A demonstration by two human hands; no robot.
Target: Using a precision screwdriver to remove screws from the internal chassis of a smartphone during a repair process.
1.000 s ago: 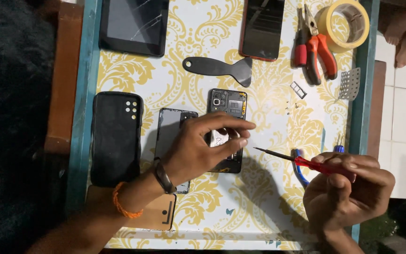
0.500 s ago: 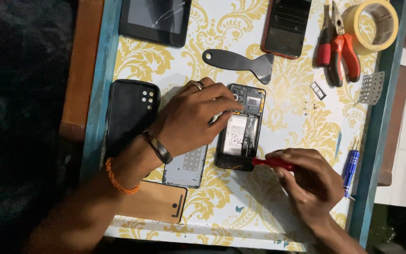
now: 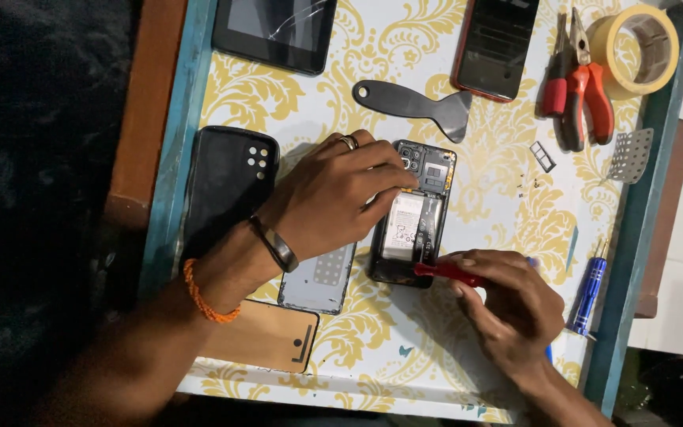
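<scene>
Opened black smartphone with exposed battery and circuit board (image 3: 411, 215), lying at the centre of the yellow-and-white patterned tabletop (image 3: 507, 213). The left hand (image 3: 333, 198) presses down on the phone's far left edge, fingers spread and curled over it. The right hand (image 3: 511, 304), at the near right, has its fingers closed around a red-handled screwdriver (image 3: 446, 272) whose tip meets the phone's near end. A grey detached back cover (image 3: 318, 278) lies just left of the phone; a black plastic prying tool (image 3: 416, 103) lies beyond it.
</scene>
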